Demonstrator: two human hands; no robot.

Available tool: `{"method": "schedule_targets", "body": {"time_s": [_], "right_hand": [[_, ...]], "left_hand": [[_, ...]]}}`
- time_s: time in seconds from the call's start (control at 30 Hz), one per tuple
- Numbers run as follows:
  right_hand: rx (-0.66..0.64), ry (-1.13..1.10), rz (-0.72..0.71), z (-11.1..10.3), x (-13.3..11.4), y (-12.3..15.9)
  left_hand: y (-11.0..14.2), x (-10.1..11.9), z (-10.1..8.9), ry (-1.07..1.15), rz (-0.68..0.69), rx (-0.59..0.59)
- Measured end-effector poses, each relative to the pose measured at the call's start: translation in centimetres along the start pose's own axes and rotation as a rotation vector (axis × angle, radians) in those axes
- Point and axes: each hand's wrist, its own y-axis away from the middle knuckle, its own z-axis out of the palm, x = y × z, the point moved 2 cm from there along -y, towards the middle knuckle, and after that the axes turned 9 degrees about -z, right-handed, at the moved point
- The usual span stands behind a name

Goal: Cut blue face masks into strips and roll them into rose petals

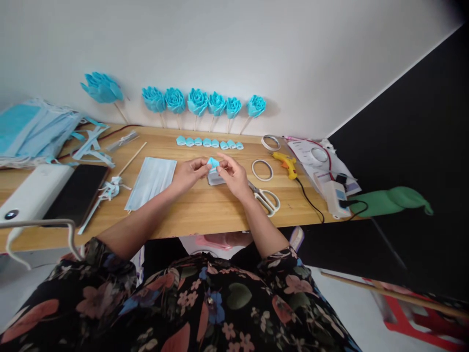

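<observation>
Pinches a small folded blue piece (213, 162) between the fingertips of left hand (191, 172) and right hand (234, 177), both closed on it, left of and beyond the scissors (266, 199). Has a tape ring (252, 169) just beyond the scissors, a yellow glue gun (287, 165) beyond and right of them, a pleated mask (152, 180) well to their left.

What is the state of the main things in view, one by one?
Folded blue piece: pinched between left hand and right hand.
Row of blue pieces: lined up on the table.
Blue flowers: standing, heads up, at the wall.
Face mask: lying flat, pleated.
Scissors: lying down; blades partly hidden, opening unclear.
Glue gun: lying down, unheld.
Phone: screen dark.
Socket: plug inserted.
</observation>
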Motion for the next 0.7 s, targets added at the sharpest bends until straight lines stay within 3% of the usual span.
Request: {"method": "schedule_targets", "body": {"time_s": [0.33,0.57,0.7], "right_hand": [[-0.088,0.088,-0.057,0.7,-0.8,0.3],[0.021,0.074,-0.03,0.5,0.1,0.0],[0.08,0.047,-0.003,0.4,0.8,-0.1]], "left_hand": [[-0.4,-0.8,-0.4,0.078,0.008,0.018],[-0.2,-0.3,-0.7,0.153,-0.002,0.043],[-0.2,-0.4,-0.4,0.127,-0.025,-0.019]]}}
